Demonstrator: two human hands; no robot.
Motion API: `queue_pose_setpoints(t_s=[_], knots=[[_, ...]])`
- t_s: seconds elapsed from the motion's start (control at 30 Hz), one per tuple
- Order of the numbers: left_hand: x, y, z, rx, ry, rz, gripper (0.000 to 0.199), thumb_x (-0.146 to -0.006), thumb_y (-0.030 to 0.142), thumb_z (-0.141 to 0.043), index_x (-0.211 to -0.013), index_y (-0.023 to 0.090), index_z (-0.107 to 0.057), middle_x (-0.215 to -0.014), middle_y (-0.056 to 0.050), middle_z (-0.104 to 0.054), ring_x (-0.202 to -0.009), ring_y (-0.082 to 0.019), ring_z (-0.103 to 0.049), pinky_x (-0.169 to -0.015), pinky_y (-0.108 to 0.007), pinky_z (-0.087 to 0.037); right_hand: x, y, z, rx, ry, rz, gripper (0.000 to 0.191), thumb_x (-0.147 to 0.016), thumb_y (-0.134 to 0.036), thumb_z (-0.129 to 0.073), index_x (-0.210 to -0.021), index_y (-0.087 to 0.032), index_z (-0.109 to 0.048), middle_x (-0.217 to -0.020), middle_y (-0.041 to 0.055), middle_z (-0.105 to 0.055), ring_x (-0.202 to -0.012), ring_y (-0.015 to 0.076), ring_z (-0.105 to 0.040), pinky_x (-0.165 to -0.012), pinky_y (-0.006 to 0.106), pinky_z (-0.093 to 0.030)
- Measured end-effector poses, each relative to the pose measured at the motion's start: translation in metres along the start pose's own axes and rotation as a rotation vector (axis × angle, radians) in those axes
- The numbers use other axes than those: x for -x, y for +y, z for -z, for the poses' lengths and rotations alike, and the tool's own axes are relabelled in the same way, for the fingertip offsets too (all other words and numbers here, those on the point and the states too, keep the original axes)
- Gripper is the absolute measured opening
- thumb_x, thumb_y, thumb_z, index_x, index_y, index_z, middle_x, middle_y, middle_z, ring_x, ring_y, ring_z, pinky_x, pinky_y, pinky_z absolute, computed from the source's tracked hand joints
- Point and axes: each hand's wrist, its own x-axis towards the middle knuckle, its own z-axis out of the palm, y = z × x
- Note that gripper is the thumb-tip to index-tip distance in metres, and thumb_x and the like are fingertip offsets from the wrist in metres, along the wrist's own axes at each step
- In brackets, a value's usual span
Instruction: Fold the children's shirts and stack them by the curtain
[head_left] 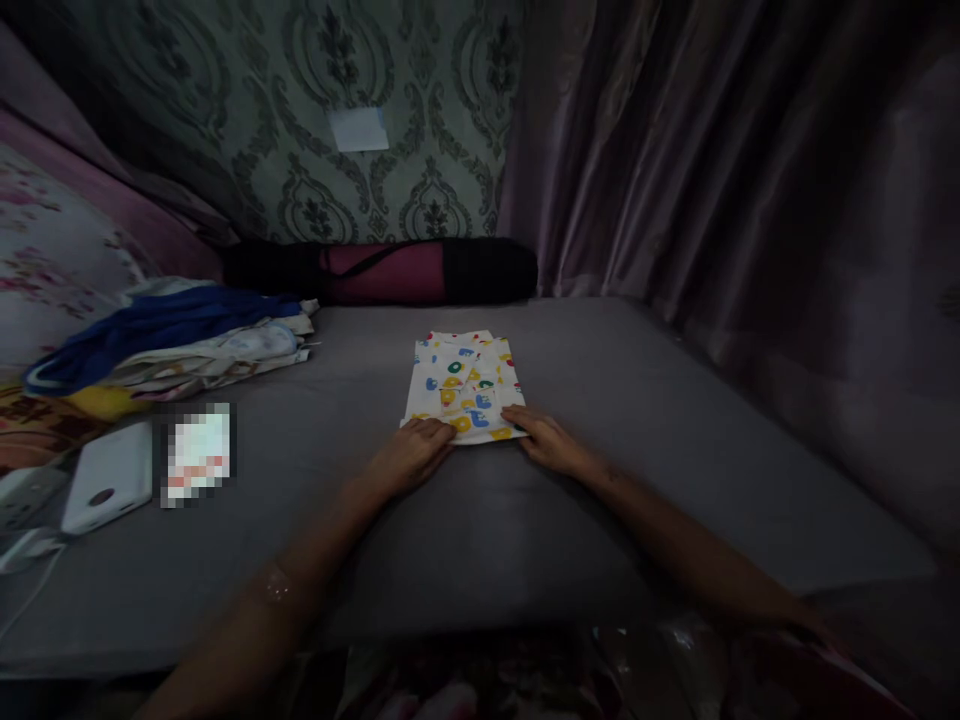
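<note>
A white cloth garment with yellow, blue, green and red prints (466,385) lies folded into a rough rectangle on the grey sheet (480,540). At its near left corner is my left hand (421,450), with the fingers bent together over the edge; whether they pinch the fabric is hard to make out. My right hand (551,440) rests at the near right corner, its fingers stretched forward onto the cloth. The near edge of the garment runs between both hands.
Folded clothes (202,335), blue on top, are piled at the left. Nearer on that side are a white power bank (111,475), a blurred bright item (199,455) and a cable. A black and maroon bag (390,272) lies along the wall, beside purple curtains (600,150).
</note>
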Motion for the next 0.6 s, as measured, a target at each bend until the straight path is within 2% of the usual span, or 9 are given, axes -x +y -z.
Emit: queue_pose_setpoints(t_s=[0.13,0.37,0.47,0.6], knots=[[0.012,-0.021,-0.003,0.049,0.009,-0.051,0.043,-0.083,0.009,-0.045,-0.124,0.017,-0.054,-0.127,-0.013,-0.06,-0.118,-0.024,-0.056,-0.1,-0.039,-0.045,0.004,0.012,0.0,0.002,-0.015,0.046,0.059,-0.082,-0.007,-0.044,-0.139,-0.018,-0.049,-0.143,0.0105,-0.05,-0.135,0.0189,-0.042,-0.113,0.043,-0.034],[0.028,-0.065,-0.026,0.131,0.026,0.098,0.066,-0.073,0.0,-0.039,-0.135,0.018,-0.052,-0.138,-0.009,-0.055,-0.127,-0.021,-0.051,-0.108,-0.04,-0.042,0.004,0.015,0.003,0.007,-0.009,0.07,0.059,-0.084,-0.003,-0.036,-0.139,-0.02,-0.049,-0.142,0.0088,-0.051,-0.134,0.0172,-0.044,-0.112,0.042,-0.037],[0.03,-0.07,-0.028,0.159,0.034,0.109,0.067,-0.075,0.001,-0.038,-0.137,0.021,-0.051,-0.14,-0.007,-0.054,-0.129,-0.02,-0.05,-0.109,-0.041,-0.042,0.003,0.013,0.007,0.017,-0.03,0.078,0.058,-0.085,-0.002,-0.035,-0.139,-0.019,-0.05,-0.141,0.0099,-0.052,-0.133,0.0175,-0.045,-0.111,0.042,-0.038],[0.032,-0.061,-0.017,0.149,0.055,0.071,0.067,-0.076,0.001,-0.039,-0.138,0.021,-0.051,-0.141,-0.006,-0.053,-0.13,-0.02,-0.049,-0.11,-0.042,-0.039,0.008,0.005,0.017,0.04,-0.052,0.083,0.06,-0.085,-0.001,-0.035,-0.14,-0.02,-0.049,-0.142,0.0099,-0.051,-0.134,0.0187,-0.044,-0.112,0.044,-0.037]])
